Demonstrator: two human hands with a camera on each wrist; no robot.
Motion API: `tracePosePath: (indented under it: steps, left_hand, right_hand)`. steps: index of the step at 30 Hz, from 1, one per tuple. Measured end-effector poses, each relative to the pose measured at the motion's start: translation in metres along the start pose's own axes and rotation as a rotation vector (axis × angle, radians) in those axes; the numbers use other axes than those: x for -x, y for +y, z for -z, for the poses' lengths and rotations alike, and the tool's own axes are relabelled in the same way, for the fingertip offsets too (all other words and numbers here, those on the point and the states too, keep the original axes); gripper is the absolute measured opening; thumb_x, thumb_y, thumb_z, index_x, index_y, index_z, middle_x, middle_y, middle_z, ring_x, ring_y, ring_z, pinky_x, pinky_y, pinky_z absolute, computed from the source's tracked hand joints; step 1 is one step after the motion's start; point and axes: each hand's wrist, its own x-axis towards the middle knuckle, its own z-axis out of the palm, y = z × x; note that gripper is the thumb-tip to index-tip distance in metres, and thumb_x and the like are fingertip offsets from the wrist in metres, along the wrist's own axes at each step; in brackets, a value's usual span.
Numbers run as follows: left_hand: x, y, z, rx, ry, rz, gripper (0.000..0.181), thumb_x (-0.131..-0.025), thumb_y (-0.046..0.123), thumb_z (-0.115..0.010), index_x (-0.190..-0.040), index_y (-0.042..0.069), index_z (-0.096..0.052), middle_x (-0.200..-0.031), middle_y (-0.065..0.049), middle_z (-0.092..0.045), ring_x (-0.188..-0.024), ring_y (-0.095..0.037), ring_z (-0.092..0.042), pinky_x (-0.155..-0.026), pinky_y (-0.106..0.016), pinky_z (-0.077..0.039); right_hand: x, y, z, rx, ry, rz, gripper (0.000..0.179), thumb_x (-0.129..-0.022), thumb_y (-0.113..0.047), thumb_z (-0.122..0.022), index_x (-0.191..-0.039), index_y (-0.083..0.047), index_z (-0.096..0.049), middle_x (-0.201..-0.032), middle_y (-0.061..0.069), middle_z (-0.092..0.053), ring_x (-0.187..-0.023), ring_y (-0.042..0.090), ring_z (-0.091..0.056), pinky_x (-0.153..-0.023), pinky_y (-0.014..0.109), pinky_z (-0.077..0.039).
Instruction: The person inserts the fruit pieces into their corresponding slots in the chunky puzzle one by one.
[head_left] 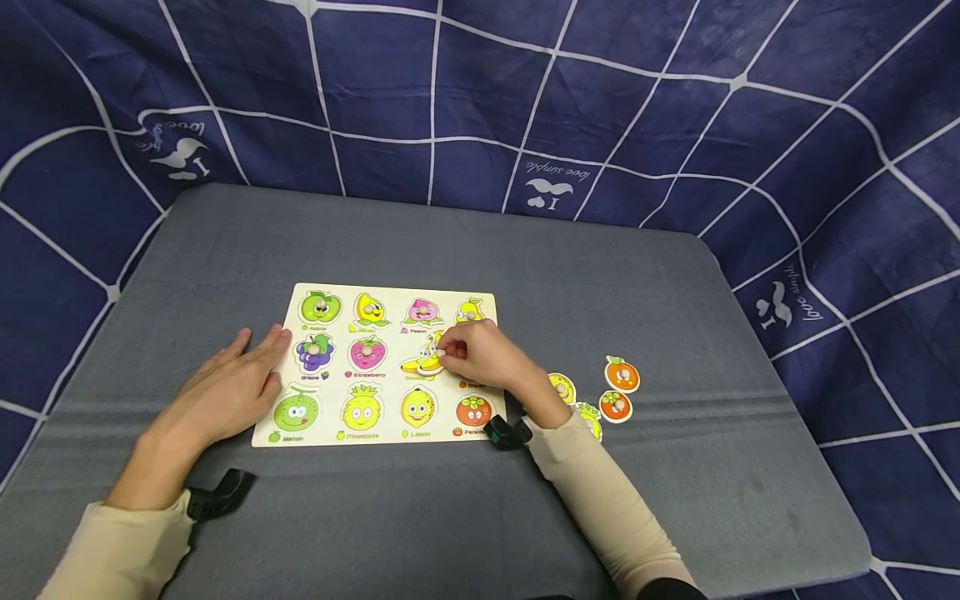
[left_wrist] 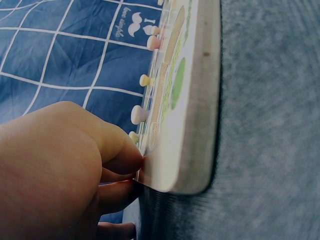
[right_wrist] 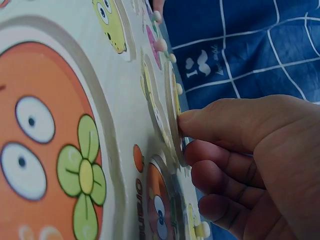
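Observation:
A cream wooden fruit puzzle board (head_left: 393,421) lies on the grey surface. My right hand (head_left: 476,354) pinches a banana puzzle piece (head_left: 429,367) between thumb and fingers. It holds the piece tilted over the board's banana picture; in the right wrist view the banana piece (right_wrist: 172,120) stands out from the board face. My left hand (head_left: 232,387) rests at the board's left edge, fingers extended. The left wrist view has its thumb (left_wrist: 122,155) touching the board's corner. Knobbed pieces, among them a grape (head_left: 314,357) and a strawberry (head_left: 367,357), sit in the upper rows.
Right of the board lie several loose fruit pieces, including an orange one (head_left: 624,377), a persimmon (head_left: 616,408) and a yellow one (head_left: 562,387), partly behind the right wrist. A navy checked cloth (head_left: 480,92) hangs behind the grey padded table (head_left: 600,283).

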Motion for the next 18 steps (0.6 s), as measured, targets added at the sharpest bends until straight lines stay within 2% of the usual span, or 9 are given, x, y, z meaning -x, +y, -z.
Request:
tracePosePath:
  steps: [8,18]
  left_hand:
    - [-0.0002,0.0000,0.0008,0.003,-0.012,0.007,0.059,-0.098,0.012,-0.046,-0.151,-0.008,-0.028,-0.154,-0.029,-0.028,-0.137,-0.062,-0.018,-0.103,-0.075,-0.018]
    - [-0.0011,-0.0026,0.0002,-0.009,-0.020,0.007,0.059,-0.100,0.014,-0.046,-0.151,-0.008,-0.028,-0.154,-0.030,-0.028,-0.137,-0.062,-0.018,-0.102,-0.076,-0.020]
  right_hand:
    - [-0.0040,0.0000,-0.0060,-0.017,0.005,0.033,0.004,-0.085,-0.004,-0.070,-0.085,-0.003,-0.073,-0.070,-0.002,-0.061,-0.065,0.006,-0.055,-0.062,0.016,-0.046]
    - [-0.0079,-0.0047,-0.0101,-0.011,-0.015,0.009,0.004,-0.085,-0.006,-0.071,-0.086,-0.003,-0.073,-0.071,-0.003,-0.060,-0.065,0.006,-0.054,-0.063,0.016,-0.044]
